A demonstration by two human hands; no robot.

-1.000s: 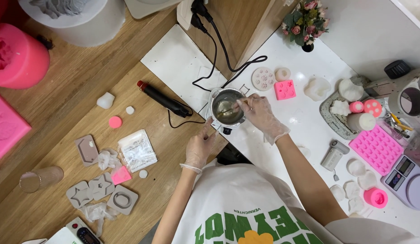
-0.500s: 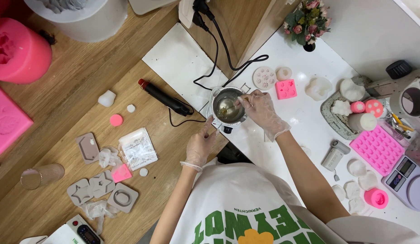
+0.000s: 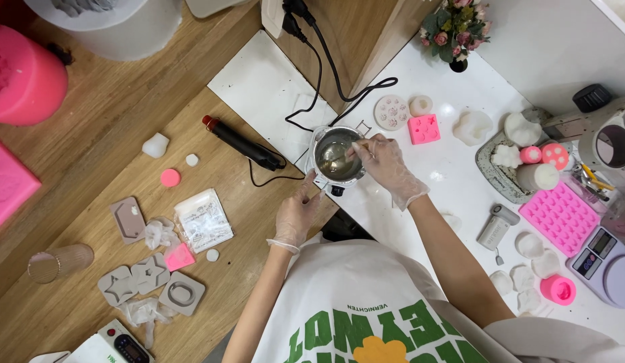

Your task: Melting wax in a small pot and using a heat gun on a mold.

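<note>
A small steel melting pot holding clear liquid stands where the wooden table meets the white table. My right hand, in a thin clear glove, pinches a slim stirring stick whose tip dips into the liquid. My left hand, also gloved, rests at the pot's near-left edge and grips its handle.
A black heat tool with a cable lies left of the pot. Grey and pink moulds and a plastic packet lie on the wood. Pink silicone moulds, white wax shapes, a digital scale and a small flower pot crowd the white table.
My right hand has shifted the stick slightly within the pot. The view has drifted a little. My left hand stays at the pot's handle.
</note>
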